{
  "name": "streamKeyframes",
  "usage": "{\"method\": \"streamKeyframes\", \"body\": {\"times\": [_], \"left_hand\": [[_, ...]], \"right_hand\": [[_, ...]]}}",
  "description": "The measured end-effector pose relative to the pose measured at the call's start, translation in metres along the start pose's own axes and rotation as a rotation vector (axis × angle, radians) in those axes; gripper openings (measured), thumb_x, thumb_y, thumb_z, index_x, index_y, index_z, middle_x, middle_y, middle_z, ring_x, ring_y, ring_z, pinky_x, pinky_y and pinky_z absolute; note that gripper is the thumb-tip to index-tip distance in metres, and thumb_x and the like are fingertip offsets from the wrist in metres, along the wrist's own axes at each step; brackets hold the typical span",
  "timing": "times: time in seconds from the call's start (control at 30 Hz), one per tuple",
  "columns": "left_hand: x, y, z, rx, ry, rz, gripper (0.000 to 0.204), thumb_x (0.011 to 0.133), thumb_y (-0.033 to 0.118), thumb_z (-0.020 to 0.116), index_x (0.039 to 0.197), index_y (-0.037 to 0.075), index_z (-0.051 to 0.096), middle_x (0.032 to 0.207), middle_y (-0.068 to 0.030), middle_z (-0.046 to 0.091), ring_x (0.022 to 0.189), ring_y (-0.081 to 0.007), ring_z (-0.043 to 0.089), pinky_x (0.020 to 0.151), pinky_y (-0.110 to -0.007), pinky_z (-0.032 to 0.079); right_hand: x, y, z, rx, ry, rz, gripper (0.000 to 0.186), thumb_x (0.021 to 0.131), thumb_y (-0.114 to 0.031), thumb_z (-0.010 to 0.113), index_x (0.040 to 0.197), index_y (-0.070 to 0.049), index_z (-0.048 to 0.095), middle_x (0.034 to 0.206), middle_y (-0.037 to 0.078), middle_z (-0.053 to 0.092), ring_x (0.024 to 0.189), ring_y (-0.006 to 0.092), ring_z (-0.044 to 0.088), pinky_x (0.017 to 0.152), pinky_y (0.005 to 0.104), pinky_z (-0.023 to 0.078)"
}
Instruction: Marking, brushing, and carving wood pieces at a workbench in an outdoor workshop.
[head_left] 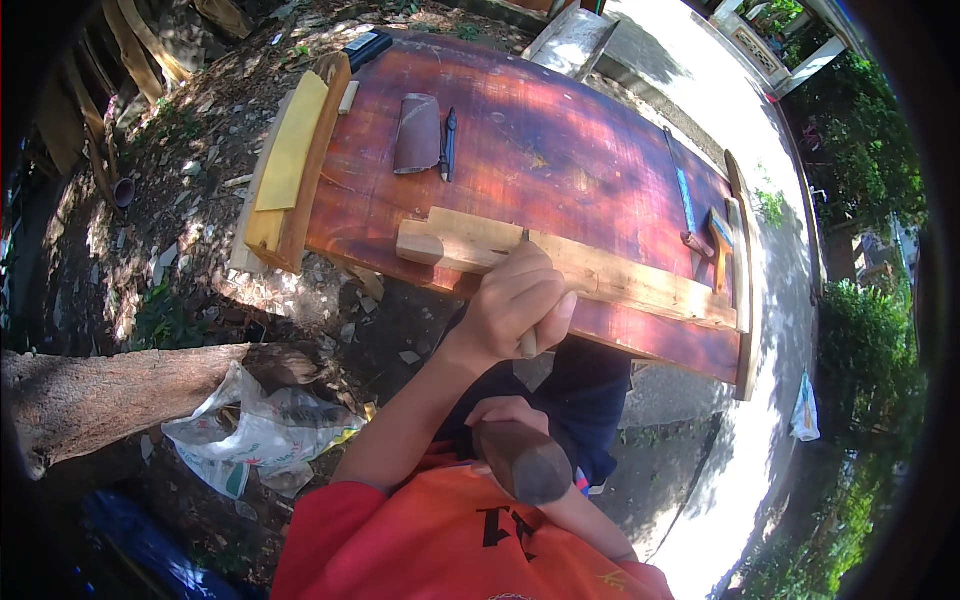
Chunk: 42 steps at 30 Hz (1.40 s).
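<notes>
My left hand (520,300) is closed around a chisel (528,343), whose handle end sticks out below the fist. Its thin tip meets a long pale wooden beam (640,280) lying along the near side of the table. Close to that tip, the beam's left part has a stepped cut. Low in front of my body, my right hand (508,410) grips a mallet (535,465) with a dark, rounded head. The mallet is apart from the chisel, and its head hides most of the right hand's fingers.
The reddish wooden table (560,130) carries a curled brown sandpaper sheet (417,135), a dark pen-like tool (449,145), a long blue tool (682,185) and a wooden-handled tool (720,250). A yellow strip (295,150) lies at left. A log (120,395) and plastic sack (265,430) lie below.
</notes>
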<state>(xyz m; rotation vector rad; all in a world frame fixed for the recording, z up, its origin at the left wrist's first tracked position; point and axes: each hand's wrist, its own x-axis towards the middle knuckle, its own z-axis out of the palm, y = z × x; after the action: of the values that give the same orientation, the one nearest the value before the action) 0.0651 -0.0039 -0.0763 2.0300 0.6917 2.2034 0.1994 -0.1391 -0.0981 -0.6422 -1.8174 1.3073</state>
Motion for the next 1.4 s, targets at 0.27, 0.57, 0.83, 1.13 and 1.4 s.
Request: {"method": "streamKeyframes", "body": {"times": [0.27,0.57,0.83,1.13,1.4], "left_hand": [[0.003,-0.001,-0.002,-0.024,-0.047,-0.044,0.018,0.085,-0.006,0.062,0.073,0.000,0.051,0.067,-0.0111,0.048,0.060,-0.0295,0.049,0.060,-0.040,0.043],[0.000,0.000,-0.005,0.012,-0.089,-0.080,0.018,0.088,-0.004,0.057,0.072,-0.005,0.051,0.069,-0.0141,0.051,0.062,-0.0312,0.053,0.063,-0.044,0.048],[-0.002,-0.001,-0.006,0.018,-0.085,-0.083,0.020,0.089,-0.003,0.056,0.070,-0.004,0.048,0.069,-0.0139,0.049,0.061,-0.0302,0.050,0.063,-0.043,0.046],[0.000,-0.001,-0.003,-0.004,-0.045,-0.101,0.018,0.087,-0.006,0.061,0.073,-0.002,0.050,0.068,-0.0116,0.043,0.059,-0.0288,0.045,0.059,-0.041,0.040],[0.002,-0.002,0.000,0.012,-0.095,-0.199,0.018,0.091,-0.003,0.056,0.074,-0.004,0.050,0.069,-0.0136,0.043,0.061,-0.0320,0.045,0.066,-0.043,0.045]], "right_hand": [[0.002,-0.007,0.002,-0.141,0.027,0.027,0.056,0.085,-0.018,0.084,0.128,-0.005,0.051,0.111,0.020,0.066,0.099,0.0359,0.067,0.086,0.0440,0.055],[-0.008,-0.001,0.003,-0.013,0.067,0.265,0.060,0.079,-0.026,0.090,0.122,-0.002,0.056,0.104,0.015,0.070,0.100,0.0309,0.068,0.084,0.0378,0.054],[-0.001,-0.008,-0.007,0.039,0.077,-0.129,0.062,0.074,-0.025,0.091,0.123,-0.003,0.060,0.112,0.017,0.072,0.097,0.0306,0.070,0.085,0.0401,0.054],[0.011,-0.013,-0.008,-0.201,0.057,-0.044,0.057,0.084,-0.024,0.084,0.127,-0.001,0.054,0.112,0.019,0.070,0.093,0.0344,0.069,0.080,0.0414,0.055],[0.006,-0.017,-0.008,-0.253,0.130,-0.016,0.059,0.084,-0.023,0.084,0.129,-0.002,0.052,0.112,0.019,0.068,0.098,0.0354,0.068,0.086,0.0421,0.054]]}}
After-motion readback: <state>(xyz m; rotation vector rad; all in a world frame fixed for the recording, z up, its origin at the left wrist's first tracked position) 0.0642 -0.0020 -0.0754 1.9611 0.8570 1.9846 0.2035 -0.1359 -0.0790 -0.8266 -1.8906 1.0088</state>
